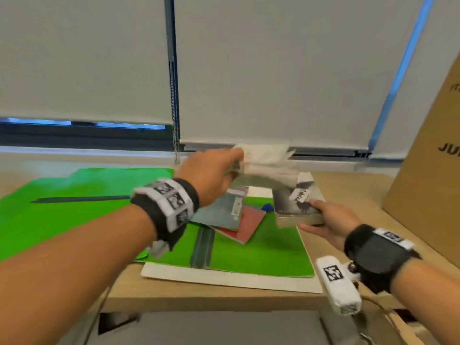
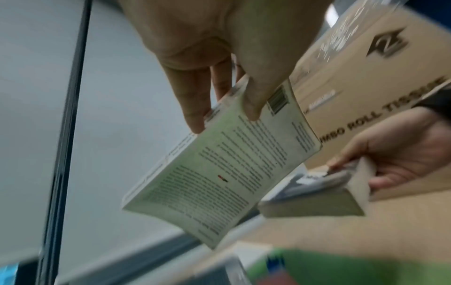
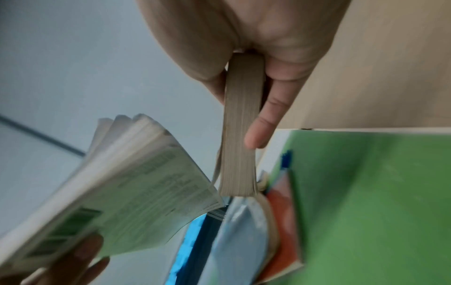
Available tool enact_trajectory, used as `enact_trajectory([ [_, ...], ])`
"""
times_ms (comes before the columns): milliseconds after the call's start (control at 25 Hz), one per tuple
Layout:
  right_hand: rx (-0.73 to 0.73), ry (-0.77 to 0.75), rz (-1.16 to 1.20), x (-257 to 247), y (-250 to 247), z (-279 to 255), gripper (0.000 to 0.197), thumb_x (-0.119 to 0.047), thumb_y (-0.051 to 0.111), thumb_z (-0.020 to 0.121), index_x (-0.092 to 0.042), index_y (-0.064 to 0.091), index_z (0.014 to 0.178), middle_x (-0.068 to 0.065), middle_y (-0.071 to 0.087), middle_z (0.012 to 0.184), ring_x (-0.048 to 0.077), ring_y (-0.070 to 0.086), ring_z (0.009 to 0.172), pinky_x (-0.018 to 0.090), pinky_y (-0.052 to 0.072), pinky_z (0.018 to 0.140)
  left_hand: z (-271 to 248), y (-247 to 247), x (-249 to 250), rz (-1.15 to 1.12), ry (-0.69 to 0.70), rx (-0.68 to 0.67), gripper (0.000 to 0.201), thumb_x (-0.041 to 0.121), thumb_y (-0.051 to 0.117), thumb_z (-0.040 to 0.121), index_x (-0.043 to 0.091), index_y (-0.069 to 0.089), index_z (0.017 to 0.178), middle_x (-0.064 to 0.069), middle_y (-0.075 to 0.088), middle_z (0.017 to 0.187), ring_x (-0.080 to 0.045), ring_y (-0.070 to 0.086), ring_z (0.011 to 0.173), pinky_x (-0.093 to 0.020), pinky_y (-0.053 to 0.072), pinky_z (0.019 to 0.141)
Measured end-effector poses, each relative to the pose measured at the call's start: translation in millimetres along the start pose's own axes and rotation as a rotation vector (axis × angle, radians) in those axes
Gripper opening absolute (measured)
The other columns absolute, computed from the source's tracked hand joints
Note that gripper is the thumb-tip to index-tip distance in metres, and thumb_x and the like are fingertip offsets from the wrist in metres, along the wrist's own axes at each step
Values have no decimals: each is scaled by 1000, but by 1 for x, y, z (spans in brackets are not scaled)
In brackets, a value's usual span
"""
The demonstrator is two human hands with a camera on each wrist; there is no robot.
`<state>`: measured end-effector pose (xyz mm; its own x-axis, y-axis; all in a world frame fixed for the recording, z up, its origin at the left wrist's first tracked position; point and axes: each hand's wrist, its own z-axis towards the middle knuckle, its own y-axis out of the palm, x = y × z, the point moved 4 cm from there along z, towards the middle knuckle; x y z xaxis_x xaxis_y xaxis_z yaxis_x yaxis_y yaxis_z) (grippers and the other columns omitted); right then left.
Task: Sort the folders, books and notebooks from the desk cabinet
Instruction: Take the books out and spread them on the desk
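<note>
My left hand (image 1: 214, 175) grips a pale paperback (image 1: 263, 165) lifted above the desk, blurred by motion; in the left wrist view its thumb and fingers (image 2: 195, 108) pinch the back cover (image 2: 224, 165) with printed text and a barcode. My right hand (image 1: 328, 220) holds a thick grey-covered book (image 1: 296, 202) by its near edge, thumb on top; the right wrist view shows its page block (image 3: 241, 123) between thumb and fingers. Below them, a blue-grey notebook (image 1: 221, 210) lies on a red notebook (image 1: 246, 225), both on green folders (image 1: 249, 255).
A second green folder (image 1: 74, 195) with a dark strip lies at the left of the wooden desk (image 1: 224, 297). A large cardboard box (image 1: 428, 170) stands at the right. White paper (image 1: 224, 277) lies under the folder. Window blinds (image 1: 249, 70) close the back.
</note>
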<state>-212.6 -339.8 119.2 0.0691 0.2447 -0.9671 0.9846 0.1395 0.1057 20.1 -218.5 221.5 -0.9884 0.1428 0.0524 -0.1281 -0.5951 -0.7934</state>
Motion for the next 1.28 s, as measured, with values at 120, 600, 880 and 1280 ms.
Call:
enact_trajectory([
  [120, 114, 61, -151, 46, -23, 32, 18, -1, 58, 90, 1, 61, 109, 20, 59, 120, 37, 59, 105, 42, 60, 77, -31, 97, 2, 21, -60, -386, 33, 25, 53, 90, 29, 58, 123, 0, 61, 126, -28, 57, 114, -38, 47, 92],
  [600, -568, -681, -780, 194, 43, -136, 10, -23, 60, 89, -27, 69, 89, -15, 71, 86, 4, 66, 82, 20, 50, 74, -240, 134, 56, -346, 151, -876, 21, 40, 50, 93, 35, 58, 111, 11, 60, 111, -16, 59, 99, -32, 48, 80],
  [880, -590, -331, -961, 294, 93, -69, 6, -21, 63, 89, -26, 67, 87, -8, 69, 80, 3, 60, 71, 13, 44, 69, -308, 243, -61, -206, -366, -1073, 35, 41, 55, 92, 30, 56, 125, -1, 58, 128, -23, 56, 113, -32, 45, 94],
  [1280, -624, 106, -1387, 459, 191, 44, 68, -44, 66, 86, -19, 36, 142, 12, 51, 135, 29, 54, 118, 26, 38, 92, -429, 336, -281, -33, -994, -932, 94, 67, 63, 66, 19, 39, 144, -7, 44, 147, -28, 48, 129, -36, 43, 102],
])
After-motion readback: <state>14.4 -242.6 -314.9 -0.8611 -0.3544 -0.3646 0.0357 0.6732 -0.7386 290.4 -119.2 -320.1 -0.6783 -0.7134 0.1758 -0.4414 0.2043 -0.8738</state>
